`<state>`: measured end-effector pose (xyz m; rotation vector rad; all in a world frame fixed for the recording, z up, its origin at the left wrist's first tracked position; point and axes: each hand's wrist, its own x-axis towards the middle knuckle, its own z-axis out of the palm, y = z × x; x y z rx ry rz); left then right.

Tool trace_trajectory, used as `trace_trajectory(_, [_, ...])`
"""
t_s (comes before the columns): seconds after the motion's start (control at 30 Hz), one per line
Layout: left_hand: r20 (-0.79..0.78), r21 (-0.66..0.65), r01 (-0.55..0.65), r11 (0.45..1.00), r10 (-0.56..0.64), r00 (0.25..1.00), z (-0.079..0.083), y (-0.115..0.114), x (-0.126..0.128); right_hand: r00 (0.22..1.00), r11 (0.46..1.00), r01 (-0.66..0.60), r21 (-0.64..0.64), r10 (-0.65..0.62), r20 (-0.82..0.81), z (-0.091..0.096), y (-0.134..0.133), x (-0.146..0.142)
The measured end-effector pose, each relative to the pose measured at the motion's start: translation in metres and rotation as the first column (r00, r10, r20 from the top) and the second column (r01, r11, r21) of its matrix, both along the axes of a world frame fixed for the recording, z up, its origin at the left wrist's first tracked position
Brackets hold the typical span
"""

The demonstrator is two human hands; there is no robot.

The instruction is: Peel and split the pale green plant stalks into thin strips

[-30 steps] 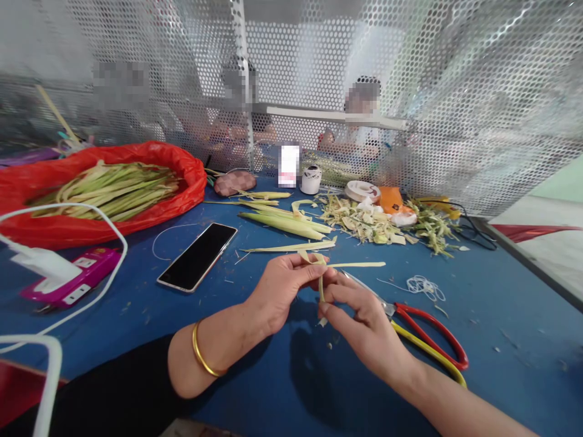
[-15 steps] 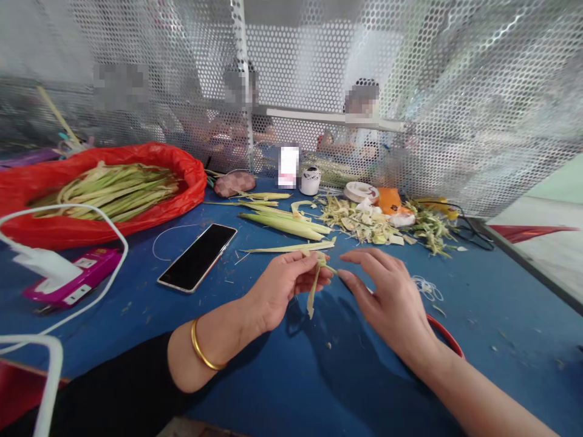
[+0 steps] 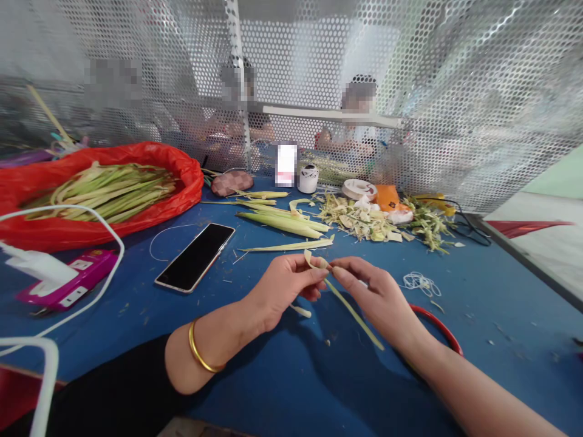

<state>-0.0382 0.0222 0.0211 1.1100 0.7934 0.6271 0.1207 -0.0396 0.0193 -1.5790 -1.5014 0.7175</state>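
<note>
A pale green plant-leaf strip [image 3: 356,317] is folded between my hands over the blue table. My left hand [image 3: 282,290] pinches its curled upper part between thumb and fingers, and a short pale end shows below those fingers. My right hand [image 3: 380,297] has thumb and forefinger closed on the strip at the fold, almost touching the left fingertips. One long tail hangs down to the right, beneath the right hand. Just beyond my hands lie a single flat strip [image 3: 286,246] and a small bunch of wider green leaves [image 3: 282,224].
At the left a red plastic bag [image 3: 189,182] holds many leaf strips. Nearby are a phone [image 3: 195,258] and a purple power strip [image 3: 68,282] with a white cable. Leaf scraps [image 3: 355,218] and a tape roll [image 3: 359,189] lie at the back, before a perforated screen [image 3: 300,67]. People sit behind it.
My right hand has moved left and closed on the strip beside my left fingers. The strip has been turned, so its long tail now hangs to the right.
</note>
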Motion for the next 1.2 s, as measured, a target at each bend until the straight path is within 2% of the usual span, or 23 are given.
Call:
trace_trajectory(0.07, [-0.012,-0.037,0.097,0.995,-0.098,0.995,0.000,-0.001,-0.001,0.967,0.995,-0.048,-0.093,0.023,-0.255,-0.001,0.002,0.000])
trace_trajectory(0.17, [-0.028,-0.077,0.203,0.976,-0.206,0.978,-0.001,-0.002,-0.001,0.834,0.985,-0.086,-0.148,-0.010,-0.551,-0.004,0.003,-0.003])
trace_trajectory(0.23, [-0.052,-0.073,0.216,0.974,-0.220,0.974,-0.004,-0.002,0.000,0.770,0.988,-0.032,-0.151,-0.072,-0.633,-0.006,0.003,-0.006])
trace_trajectory(0.33, [-0.088,-0.076,0.195,0.978,-0.202,0.975,-0.006,-0.004,0.002,0.744,0.989,0.011,-0.145,-0.105,-0.660,-0.008,0.001,-0.010])
trace_trajectory(0.5, [-0.116,-0.120,0.217,0.969,-0.231,0.966,-0.003,-0.007,0.003,0.786,0.990,0.071,-0.121,-0.131,-0.604,-0.012,0.002,-0.010])
trace_trajectory(0.63, [-0.121,-0.138,0.233,0.963,-0.250,0.961,-0.002,-0.007,0.002,0.893,0.988,0.107,-0.112,-0.145,-0.425,-0.018,0.006,-0.004])
trace_trajectory(0.73, [-0.106,-0.146,0.272,0.951,-0.288,0.952,-0.003,-0.005,0.001,0.972,0.973,0.206,0.107,-0.192,-0.134,-0.016,0.009,0.003])
trace_trajectory(0.8, [-0.077,-0.153,0.320,0.935,-0.334,0.939,-0.004,-0.004,0.000,0.995,0.974,0.071,0.217,-0.083,0.046,-0.009,0.008,0.008])
trace_trajectory(0.83, [-0.062,-0.160,0.340,0.927,-0.353,0.933,-0.004,-0.003,0.000,0.995,0.980,-0.043,0.196,0.025,0.094,-0.005,0.007,0.010])
trace_trajectory(0.9, [-0.047,-0.176,0.358,0.917,-0.372,0.927,-0.003,-0.002,-0.001,0.963,0.962,-0.262,0.075,0.255,0.090,0.003,0.005,0.012])
trace_trajectory(0.97, [-0.044,-0.189,0.371,0.909,-0.385,0.922,-0.001,-0.002,-0.002,0.925,0.927,-0.376,-0.012,0.376,0.063,0.009,0.004,0.013])
trace_trajectory(1.03, [-0.053,-0.191,0.385,0.903,-0.401,0.915,0.001,-0.002,-0.002,0.923,0.927,-0.375,-0.008,0.374,0.094,0.010,0.004,0.013])
trace_trajectory(1.2, [-0.139,-0.138,0.325,0.935,-0.344,0.929,0.003,-0.004,-0.001,0.954,0.960,-0.245,0.134,0.213,0.212,0.006,0.006,0.012])
